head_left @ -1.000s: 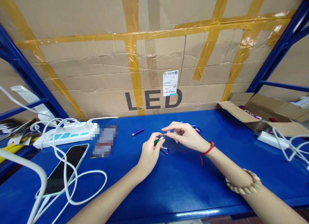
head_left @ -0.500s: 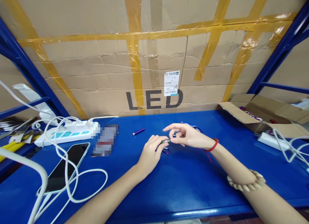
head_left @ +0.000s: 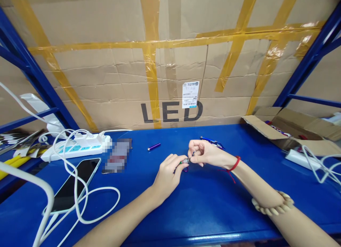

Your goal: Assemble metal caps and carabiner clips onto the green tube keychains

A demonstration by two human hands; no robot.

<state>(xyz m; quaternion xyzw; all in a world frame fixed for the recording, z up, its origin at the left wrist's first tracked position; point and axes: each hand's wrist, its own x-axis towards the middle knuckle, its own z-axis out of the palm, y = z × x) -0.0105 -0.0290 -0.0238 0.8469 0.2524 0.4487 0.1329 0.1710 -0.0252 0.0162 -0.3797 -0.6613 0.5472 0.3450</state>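
Note:
A small cylindrical piece (head_left: 184, 161), silvery with a green part and a dark end, is held level between both hands. My left hand (head_left: 166, 176) pinches its left part between thumb and fingers. At the dark right end, the thumb and fingers of my right hand (head_left: 205, 154) are closed on it. Just below the fingertips a bit of purple cord loop (head_left: 185, 170) shows. A short purple metal tube (head_left: 154, 146) with a silver end lies on the blue tabletop (head_left: 213, 204), beyond my left hand. Behind my right hand lie slim blue tubes (head_left: 211, 141), partly covered.
To the left are a white power strip (head_left: 71, 151), a phone (head_left: 76, 184), a pixelated flat item (head_left: 117, 156) and looping white cables (head_left: 117, 195). An open cardboard box (head_left: 266, 128) and a white adapter (head_left: 302, 158) stand right. A large taped carton (head_left: 119, 87) walls the back.
My right hand's fingers, stretched out before, have curled in around the end of the small cylinder. Both hands sit slightly lower in view, and the camera has tilted slightly.

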